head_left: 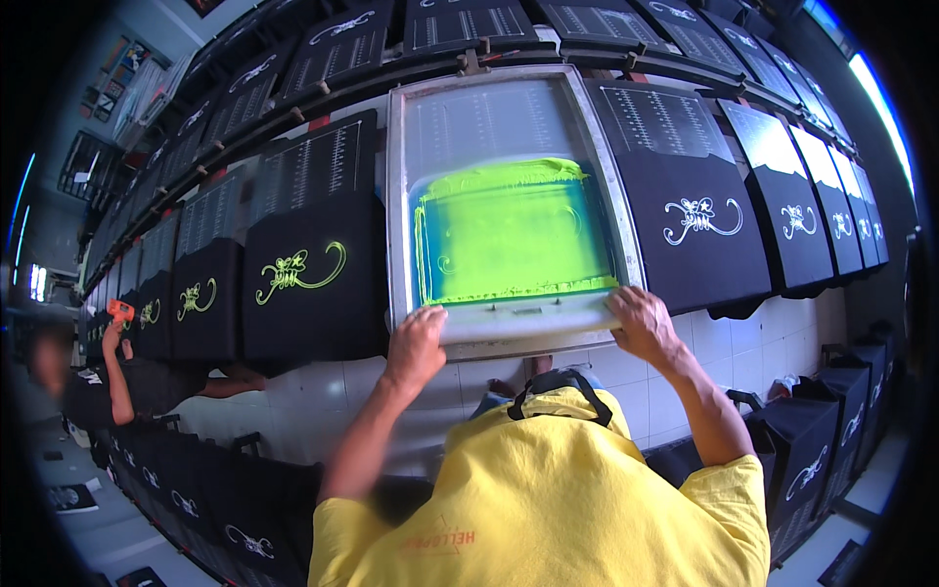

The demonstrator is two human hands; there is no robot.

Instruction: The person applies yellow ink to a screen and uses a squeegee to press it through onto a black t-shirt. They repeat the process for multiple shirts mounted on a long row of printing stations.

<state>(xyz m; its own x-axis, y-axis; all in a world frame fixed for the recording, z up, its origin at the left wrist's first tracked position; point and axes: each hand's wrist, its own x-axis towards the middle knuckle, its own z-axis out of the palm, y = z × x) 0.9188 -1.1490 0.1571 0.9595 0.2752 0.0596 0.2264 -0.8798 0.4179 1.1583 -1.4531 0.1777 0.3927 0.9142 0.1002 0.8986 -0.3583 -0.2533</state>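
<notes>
A screen-printing frame with a pale rim lies in front of me, over a board in the row. Bright yellow-green ink covers the near half of its mesh, with thicker ridges along the far and near sides. My left hand is closed around the near left corner of the frame. At the near right corner, my right hand grips the same edge, fingers curled over it. Whatever lies beneath the frame is hidden. Left of it is a black shirt with a yellow-green print; the black shirt on the right carries a white one.
Long rows of boards with black shirts run left and right, and another row stands beyond a rail. At the left, a co-worker's hand holds an orange gun-shaped tool. More shirt-covered boards stand behind me. White tiled floor lies between.
</notes>
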